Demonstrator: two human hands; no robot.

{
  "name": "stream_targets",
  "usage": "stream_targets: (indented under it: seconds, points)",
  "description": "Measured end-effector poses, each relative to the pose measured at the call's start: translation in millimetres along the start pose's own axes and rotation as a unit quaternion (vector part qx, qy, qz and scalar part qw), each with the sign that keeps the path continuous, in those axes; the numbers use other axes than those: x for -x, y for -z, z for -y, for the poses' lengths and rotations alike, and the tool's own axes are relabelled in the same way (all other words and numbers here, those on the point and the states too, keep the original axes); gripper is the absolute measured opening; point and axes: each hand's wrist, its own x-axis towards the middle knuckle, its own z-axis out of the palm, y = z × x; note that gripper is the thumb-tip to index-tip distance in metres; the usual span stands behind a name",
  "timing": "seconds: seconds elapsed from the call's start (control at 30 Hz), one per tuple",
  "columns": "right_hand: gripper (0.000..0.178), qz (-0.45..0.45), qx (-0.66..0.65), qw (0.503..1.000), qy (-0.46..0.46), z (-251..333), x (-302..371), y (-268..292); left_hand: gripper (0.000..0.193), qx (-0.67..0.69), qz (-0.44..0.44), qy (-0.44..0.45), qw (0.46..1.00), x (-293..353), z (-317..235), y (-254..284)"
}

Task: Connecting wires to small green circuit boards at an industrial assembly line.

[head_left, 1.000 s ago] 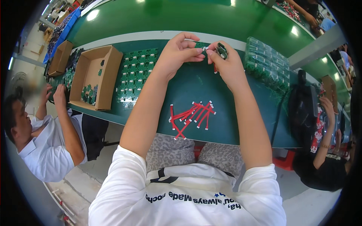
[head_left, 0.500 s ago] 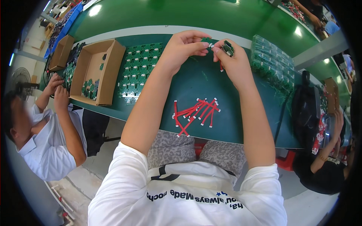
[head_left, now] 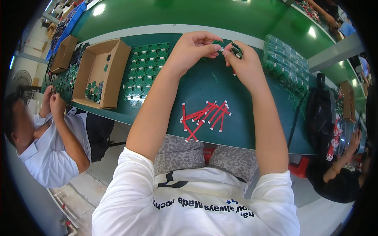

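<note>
At the far middle of the table my left hand (head_left: 193,50) pinches a small green circuit board (head_left: 217,42) between thumb and fingers. Close beside it, my right hand (head_left: 245,59) is closed on several dark green circuit boards (head_left: 236,50), stacked against its palm. A bit of red cable (head_left: 234,72) shows below the right hand. Its thumb and fingertips almost meet the left hand's at a small white connector (head_left: 222,49); whether they grip it is hard to make out. Between my forearms lies a loose pile of red cables (head_left: 202,114) with white end plugs.
Left of my arm are panels of green boards (head_left: 146,70) and a cardboard box (head_left: 114,74) holding boards. Wrapped board stacks (head_left: 285,65) and a black bag (head_left: 319,118) stand right. A co-worker (head_left: 55,145) sits left, another (head_left: 334,177) right.
My hands stay close together, with the right hand's thumb and the boards in it shifted slightly. The left co-worker's hands have moved down and toward their body.
</note>
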Motion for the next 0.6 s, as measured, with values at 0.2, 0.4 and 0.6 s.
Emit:
stream_targets:
  seconds: [0.2, 0.4, 0.6]
  points:
    - [0.014, -0.002, 0.024, 1.000, -0.005, 0.9, 0.3, 0.2, 0.025, -0.006, -0.011, 0.007, 1.000, -1.1, 1.7, -0.1]
    - [0.013, 0.002, 0.005, 1.000, -0.012, 3.8, 1.6, 2.7, 0.023, -0.001, -0.009, 0.006, 1.000, -1.5, 2.4, -1.1]
    - [0.016, 0.024, 0.015, 1.000, -0.005, -1.7, -1.1, 5.0, 0.022, -0.010, -0.006, 0.003, 1.000, -0.3, 0.4, -0.2]
